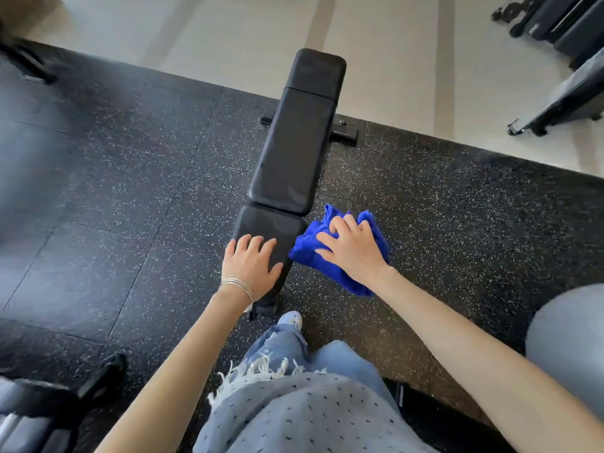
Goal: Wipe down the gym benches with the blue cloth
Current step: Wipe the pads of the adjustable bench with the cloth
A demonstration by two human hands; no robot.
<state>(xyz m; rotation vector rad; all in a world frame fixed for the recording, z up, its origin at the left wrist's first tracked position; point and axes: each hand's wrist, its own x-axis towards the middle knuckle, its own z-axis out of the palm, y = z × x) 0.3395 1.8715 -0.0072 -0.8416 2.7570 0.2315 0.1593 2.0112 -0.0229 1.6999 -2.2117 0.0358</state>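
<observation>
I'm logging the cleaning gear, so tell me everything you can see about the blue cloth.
The blue cloth is a vivid royal blue, soft and fuzzy like microfibre, bunched into loose folds rather than spread flat. The right hand lies over it with fingers spread and curled in, gripping it, so its middle is hidden. It sits at the right side of the bench seat pad, its left edge against the pad's side, above the speckled rubber floor. One corner hangs below the wrist. Whether it is damp cannot be told.

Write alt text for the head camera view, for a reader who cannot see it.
A person's right hand presses a crumpled blue cloth against the side of a black gym bench, while the left hand rests flat on its seat pad.
</observation>
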